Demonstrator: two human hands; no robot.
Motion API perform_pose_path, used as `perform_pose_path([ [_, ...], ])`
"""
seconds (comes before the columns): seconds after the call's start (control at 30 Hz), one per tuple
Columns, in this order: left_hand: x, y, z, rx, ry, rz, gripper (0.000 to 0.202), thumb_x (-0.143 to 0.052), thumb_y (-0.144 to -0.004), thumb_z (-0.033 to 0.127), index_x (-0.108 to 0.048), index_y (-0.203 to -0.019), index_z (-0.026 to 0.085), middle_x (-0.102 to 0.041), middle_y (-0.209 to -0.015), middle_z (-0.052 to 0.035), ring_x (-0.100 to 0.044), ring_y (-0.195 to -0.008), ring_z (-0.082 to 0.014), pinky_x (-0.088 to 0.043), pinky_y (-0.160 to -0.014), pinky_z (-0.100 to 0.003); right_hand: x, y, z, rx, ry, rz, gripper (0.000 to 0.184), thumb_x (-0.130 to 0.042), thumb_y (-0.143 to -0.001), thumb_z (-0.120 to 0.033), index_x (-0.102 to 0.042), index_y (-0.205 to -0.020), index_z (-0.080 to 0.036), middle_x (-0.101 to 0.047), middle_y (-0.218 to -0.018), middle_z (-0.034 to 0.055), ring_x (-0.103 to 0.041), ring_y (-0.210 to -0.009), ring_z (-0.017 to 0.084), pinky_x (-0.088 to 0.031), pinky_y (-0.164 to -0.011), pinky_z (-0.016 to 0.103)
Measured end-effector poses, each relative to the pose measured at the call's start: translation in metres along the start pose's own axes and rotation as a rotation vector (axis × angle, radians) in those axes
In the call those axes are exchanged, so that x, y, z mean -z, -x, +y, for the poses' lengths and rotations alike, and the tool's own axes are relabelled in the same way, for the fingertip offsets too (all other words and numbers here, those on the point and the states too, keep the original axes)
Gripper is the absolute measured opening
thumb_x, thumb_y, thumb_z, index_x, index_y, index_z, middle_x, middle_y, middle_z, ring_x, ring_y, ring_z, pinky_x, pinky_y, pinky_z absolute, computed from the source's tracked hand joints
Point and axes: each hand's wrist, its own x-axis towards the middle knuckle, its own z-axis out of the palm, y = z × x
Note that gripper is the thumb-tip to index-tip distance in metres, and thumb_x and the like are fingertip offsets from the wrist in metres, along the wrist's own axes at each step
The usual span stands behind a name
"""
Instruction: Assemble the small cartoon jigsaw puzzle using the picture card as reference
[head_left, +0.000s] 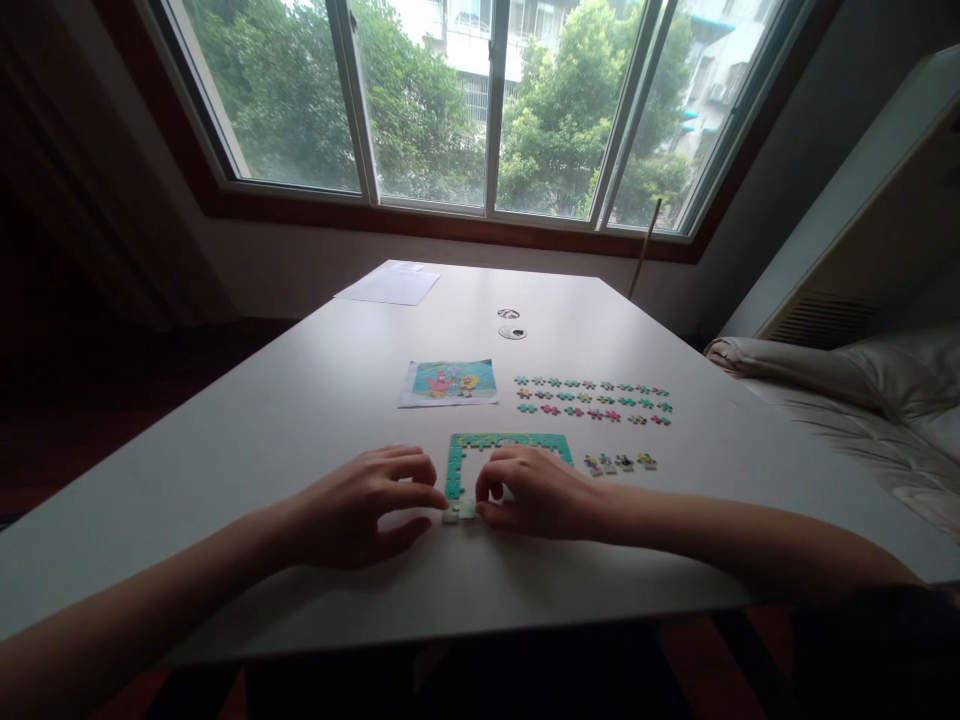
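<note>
A jigsaw puzzle border (454, 462), mostly teal green, lies partly joined on the table, with the table surface showing inside it. My right hand (536, 490) reaches over its right side, hiding part of it. Thumb and forefinger pinch a pale green puzzle piece (467, 509) at the near edge, beside the pale corner piece (450, 515). My left hand (375, 505) rests just left of that corner, its forefinger tip at the piece and its thumb apart from the finger. Right of the border lie several loose bottom-edge puzzle pieces (625, 462).
Rows of loose puzzle pieces (574, 397) lie farther right on the white table (247, 430). A cartoon reference picture (454, 382) is beyond the border. Two small round items (512, 332) and white paper sheets (390, 285) lie farther back. A cushioned seat (847, 400) stands at right.
</note>
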Motion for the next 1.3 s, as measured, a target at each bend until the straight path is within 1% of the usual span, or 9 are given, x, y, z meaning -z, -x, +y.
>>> perform_pose_path([
  [0.17, -0.003, 0.000, 0.001, -0.026, 0.014, -0.027, 0.025, -0.050, -0.084, 0.016, -0.060, -0.105, 0.024, -0.057, -0.084, -0.0044, -0.052, -0.074, -0.0151, -0.041, -0.070, -0.027, -0.003, -0.002, 0.000, -0.005, 0.030, -0.003, 0.008, -0.058, -0.074, -0.022, -0.066, -0.076, -0.019, -0.064, -0.073, -0.0002, -0.054, -0.068, 0.012, -0.032, -0.056, 0.021],
  [0.4, -0.006, 0.000, 0.001, -0.028, -0.018, -0.046, 0.026, -0.048, -0.084, 0.017, -0.059, -0.107, 0.024, -0.057, -0.083, -0.0049, -0.052, -0.074, -0.0160, -0.041, -0.069, -0.027, -0.001, -0.002, -0.003, -0.018, 0.032, -0.028, 0.008, -0.058, -0.074, -0.021, -0.066, -0.075, -0.019, -0.064, -0.073, 0.0004, -0.054, -0.068, 0.012, -0.033, -0.056, 0.021],
  [0.53, -0.008, -0.001, 0.002, -0.038, -0.060, -0.034, 0.026, -0.046, -0.086, 0.018, -0.059, -0.107, 0.024, -0.057, -0.083, -0.0051, -0.052, -0.073, -0.0162, -0.042, -0.068, -0.027, 0.015, 0.002, 0.005, -0.001, -0.041, -0.059, 0.009, -0.059, -0.077, -0.021, -0.066, -0.080, -0.018, -0.064, -0.079, 0.0021, -0.055, -0.068, 0.011, -0.038, -0.059, 0.020],
  [0.67, -0.008, -0.003, 0.002, -0.065, -0.069, -0.019, 0.024, -0.045, -0.088, 0.019, -0.059, -0.107, 0.024, -0.058, -0.082, -0.0054, -0.053, -0.073, -0.0158, -0.042, -0.068, -0.026, 0.040, 0.015, 0.026, -0.013, -0.059, -0.033, 0.010, -0.057, -0.081, -0.021, -0.065, -0.081, -0.015, -0.064, -0.079, 0.0034, -0.056, -0.069, 0.011, -0.042, -0.066, 0.023],
  [0.77, -0.008, -0.004, 0.001, -0.074, -0.071, -0.019, 0.024, -0.045, -0.088, 0.018, -0.058, -0.107, 0.023, -0.058, -0.083, -0.0057, -0.054, -0.073, -0.0161, -0.043, -0.067, -0.026, 0.048, 0.029, 0.042, -0.039, -0.053, 0.002, 0.011, -0.055, -0.083, -0.021, -0.064, -0.080, -0.015, -0.063, -0.077, 0.0036, -0.056, -0.068, 0.011, -0.043, -0.068, 0.024],
  [0.83, -0.009, -0.004, 0.001, -0.083, -0.072, -0.017, 0.025, -0.045, -0.088, 0.018, -0.058, -0.109, 0.023, -0.059, -0.083, -0.0059, -0.054, -0.073, -0.0165, -0.043, -0.067, -0.027, 0.044, 0.037, 0.047, -0.049, -0.063, 0.018, 0.011, -0.055, -0.084, -0.021, -0.064, -0.081, -0.015, -0.063, -0.079, 0.0042, -0.057, -0.070, 0.011, -0.044, -0.067, 0.024],
  [0.93, -0.011, -0.003, 0.000, -0.085, -0.075, -0.020, 0.025, -0.046, -0.088, 0.019, -0.057, -0.110, 0.023, -0.059, -0.085, -0.0064, -0.054, -0.075, -0.0169, -0.043, -0.067, -0.028, 0.033, 0.043, 0.043, -0.027, -0.079, 0.018, 0.013, -0.053, -0.085, -0.023, -0.065, -0.088, -0.017, -0.062, -0.085, 0.0048, -0.057, -0.073, 0.011, -0.045, -0.067, 0.023],
  [1.13, -0.014, -0.003, 0.000, -0.076, -0.083, -0.016, 0.028, -0.048, -0.087, 0.018, -0.056, -0.113, 0.024, -0.058, -0.086, -0.0058, -0.054, -0.075, -0.0170, -0.042, -0.068, -0.029, 0.018, 0.040, 0.018, 0.151, 0.014, -0.010, 0.025, -0.050, -0.088, -0.028, -0.063, -0.108, -0.022, -0.061, -0.097, 0.0066, -0.057, -0.083, 0.015, -0.045, -0.075, 0.028],
  [1.3, -0.012, -0.003, 0.000, -0.105, -0.105, 0.030, 0.027, -0.049, -0.086, 0.017, -0.057, -0.110, 0.024, -0.057, -0.081, -0.0045, -0.052, -0.071, -0.0154, -0.042, -0.064, -0.027, 0.007, 0.034, 0.005, 0.253, 0.147, -0.043, 0.033, -0.044, -0.090, -0.035, -0.055, -0.121, -0.027, -0.058, -0.112, 0.0059, -0.053, -0.090, 0.018, -0.042, -0.084, 0.036],
])
